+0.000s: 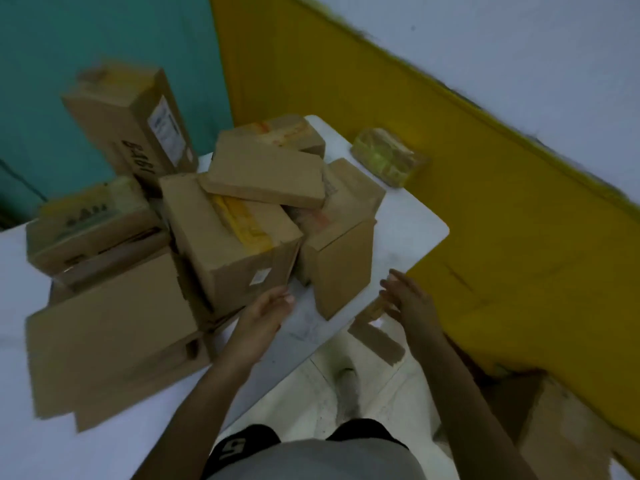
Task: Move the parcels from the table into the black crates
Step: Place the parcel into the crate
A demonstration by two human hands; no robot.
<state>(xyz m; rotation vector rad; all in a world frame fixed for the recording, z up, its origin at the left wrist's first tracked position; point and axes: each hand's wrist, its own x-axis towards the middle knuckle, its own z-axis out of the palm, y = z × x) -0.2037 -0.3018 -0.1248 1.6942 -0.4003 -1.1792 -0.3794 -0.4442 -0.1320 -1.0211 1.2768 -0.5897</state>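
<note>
Several brown cardboard parcels are piled on the white table (408, 230). Among them are a yellow-taped box (235, 244), a flat box (266, 174) on top of it, an upright box (343, 271) near the front edge and a tall box (135, 123) at the back left. My left hand (266, 313) hovers with relaxed fingers just below the taped box, holding nothing. My right hand (405, 299) is past the table's right corner and grips the upper end of a small flat parcel (375, 334) over the floor; the view is blurred. No black crate is in view.
A yellow-wrapped parcel (388, 157) lies at the table's far right edge, against the yellow wall (519, 220). A large flat carton (110, 337) fills the front left of the table. Another cardboard box (554, 434) stands on the floor at lower right. My feet are on pale tiles (311, 393).
</note>
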